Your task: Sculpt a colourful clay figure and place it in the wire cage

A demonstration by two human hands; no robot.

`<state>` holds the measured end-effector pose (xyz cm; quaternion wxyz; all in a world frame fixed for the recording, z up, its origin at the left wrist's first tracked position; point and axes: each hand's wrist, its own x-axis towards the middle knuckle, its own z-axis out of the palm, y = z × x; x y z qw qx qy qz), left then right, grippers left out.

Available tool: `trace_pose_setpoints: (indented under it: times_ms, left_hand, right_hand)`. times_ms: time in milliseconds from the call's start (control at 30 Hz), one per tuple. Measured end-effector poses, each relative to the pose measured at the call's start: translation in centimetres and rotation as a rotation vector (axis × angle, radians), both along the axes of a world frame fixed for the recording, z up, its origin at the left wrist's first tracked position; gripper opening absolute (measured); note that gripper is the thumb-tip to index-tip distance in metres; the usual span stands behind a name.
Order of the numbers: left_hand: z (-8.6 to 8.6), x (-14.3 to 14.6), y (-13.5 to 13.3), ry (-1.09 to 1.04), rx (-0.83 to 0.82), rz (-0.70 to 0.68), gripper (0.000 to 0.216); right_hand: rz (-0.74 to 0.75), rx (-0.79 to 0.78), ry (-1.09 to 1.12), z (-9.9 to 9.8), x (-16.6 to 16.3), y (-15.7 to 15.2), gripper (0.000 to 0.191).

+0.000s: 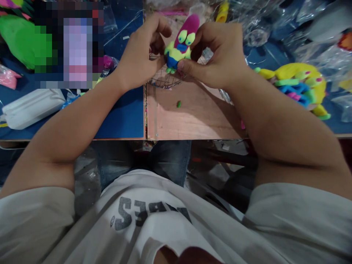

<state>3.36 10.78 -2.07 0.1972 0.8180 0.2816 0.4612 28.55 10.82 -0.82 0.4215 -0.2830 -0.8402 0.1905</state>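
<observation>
A small modelling-clay figure [181,47] stands tilted between my hands above the table. Its head is magenta, with bulging yellow-green eyes and a blue mouth; below are a yellow-green upper body, blue lower part and green feet. My right hand [220,55] pinches its right side, with the thumb low on the body. From the other side my left hand [144,53] has its fingers curled in, the thumb and fingertips at the figure's left arm. Behind and beneath the figure lies a wire mesh basket [165,81], partly hidden by my hands.
A green bit of clay [179,104] lies on the wooden board [192,123]. On the right is a yellow clay figure [302,82] near crumpled clear plastic bags [253,33]. At left are a white packet [34,108] and a large green lump [23,42].
</observation>
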Motion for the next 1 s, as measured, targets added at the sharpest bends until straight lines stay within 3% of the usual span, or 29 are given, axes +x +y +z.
trace_pose_setpoints:
  times_ms: [233, 533, 667, 800, 1000]
  left_hand:
    - [0.0, 0.0, -0.1, 0.015, -0.002, 0.020, 0.033]
    - [0.8, -0.2, -0.7, 0.127, -0.001, 0.034, 0.030]
    - [1.2, -0.1, -1.2, 0.100, -0.031, 0.018, 0.033]
    - [1.6, 0.0, -1.7, 0.066, -0.042, 0.001, 0.035]
    - [2.8, -0.3, -2.6, 0.110, -0.120, -0.008, 0.044]
  right_hand:
    - [0.023, 0.043, -0.025, 0.0, 0.2, 0.2, 0.031]
    - [0.070, -0.157, 0.088, 0.5, -0.6, -0.7, 0.034]
    - [0.053, -0.118, 0.111, 0.2, -0.9, -0.8, 0.030]
    - [0.028, -0.055, 0.096, 0.0, -0.7, -0.8, 0.041]
    - [-0.019, -0.101, 0.005, 0.6, -0.2, -1.1, 0.037]
